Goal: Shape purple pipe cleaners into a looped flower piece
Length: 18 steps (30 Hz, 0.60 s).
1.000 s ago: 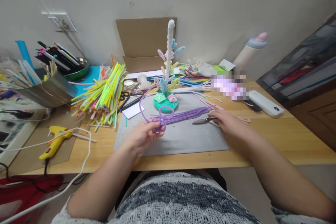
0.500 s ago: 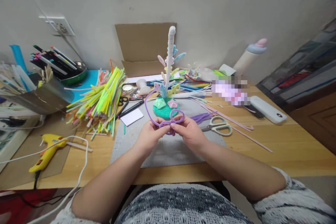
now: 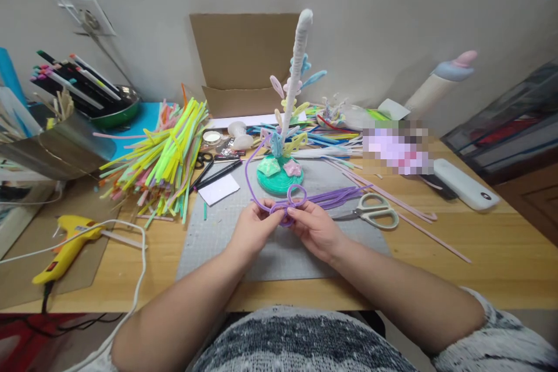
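A purple pipe cleaner point(image 3: 249, 171), bent into several loops, is pinched between my two hands in the middle of the head view. My left hand point(image 3: 254, 226) closes thumb and fingers on its left side, and a long free end arches up from there. My right hand point(image 3: 317, 226) grips the right side, just below an upright round loop. Right behind the hands stands a white wrapped stem on a green round base point(image 3: 279, 181), with pastel loops and star shapes around it. More purple pipe cleaners point(image 3: 344, 196) lie beside my right hand.
Scissors point(image 3: 375, 211) lie to the right on the grey cutting mat point(image 3: 209, 261). At left are a yellow glue gun point(image 3: 70, 244) with a white cord and a large pile of coloured pipe cleaners point(image 3: 161, 163). A white card point(image 3: 218, 189) and black pens lie nearby.
The view has shifted and tilted slightly closer to the desk. Both hands still hold the purple pipe cleaner together, with its loops little changed.
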Each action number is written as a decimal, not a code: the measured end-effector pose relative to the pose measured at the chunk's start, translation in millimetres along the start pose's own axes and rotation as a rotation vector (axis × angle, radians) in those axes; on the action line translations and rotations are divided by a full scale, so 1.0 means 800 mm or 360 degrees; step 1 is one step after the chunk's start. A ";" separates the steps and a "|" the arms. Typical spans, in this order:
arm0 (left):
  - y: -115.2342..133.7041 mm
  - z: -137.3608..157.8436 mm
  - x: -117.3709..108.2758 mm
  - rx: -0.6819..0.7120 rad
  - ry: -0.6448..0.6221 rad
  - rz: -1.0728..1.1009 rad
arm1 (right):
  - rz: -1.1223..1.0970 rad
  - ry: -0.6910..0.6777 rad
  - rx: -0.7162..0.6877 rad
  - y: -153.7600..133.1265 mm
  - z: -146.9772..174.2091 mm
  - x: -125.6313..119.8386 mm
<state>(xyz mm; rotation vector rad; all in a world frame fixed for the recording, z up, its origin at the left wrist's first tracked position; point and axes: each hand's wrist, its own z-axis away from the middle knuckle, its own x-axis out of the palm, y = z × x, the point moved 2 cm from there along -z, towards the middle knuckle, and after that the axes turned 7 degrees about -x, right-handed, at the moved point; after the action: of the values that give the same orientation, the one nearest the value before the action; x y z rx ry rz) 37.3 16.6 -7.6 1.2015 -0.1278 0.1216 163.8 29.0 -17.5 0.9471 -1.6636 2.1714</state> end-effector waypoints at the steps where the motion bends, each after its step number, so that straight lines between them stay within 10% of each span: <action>1: -0.002 -0.001 -0.001 0.0003 -0.0009 -0.0012 | 0.0010 0.0005 -0.0004 0.000 0.000 -0.001; 18: -0.008 -0.008 -0.003 0.0108 0.0000 -0.0122 | 0.0162 -0.0043 -0.0084 0.005 -0.005 -0.007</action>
<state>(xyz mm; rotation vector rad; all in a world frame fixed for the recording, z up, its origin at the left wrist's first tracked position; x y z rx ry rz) 36.4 20.5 -16.1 1.2723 -0.0778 0.0593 164.9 32.4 -24.5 0.9001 -1.8095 2.1754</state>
